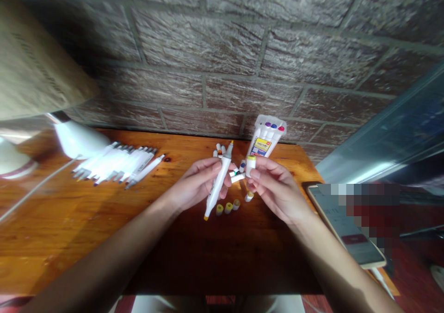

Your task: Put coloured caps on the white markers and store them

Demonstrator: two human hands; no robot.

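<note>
Between the thumb and fingers of my left hand (199, 183) is a white double-ended marker (218, 183), tilted, with both its yellow-orange tips uncovered. My right hand (277, 188) pinches a white marker cap (250, 166) with a yellow end, held upright a little to the right of the marker and apart from it. Below the hands, several yellow-ended caps (228, 208) stand on the wooden table (187, 253). More loose caps (237, 178) in other colours lie behind the fingers, partly hidden.
Uncapped white markers (114, 165) lie in a row at the left, near a lamp (74, 137). A clear marker case (265, 137) with several capped markers stands by the brick wall (222, 90). A phone (347, 229) with a cable rests at the table's right edge.
</note>
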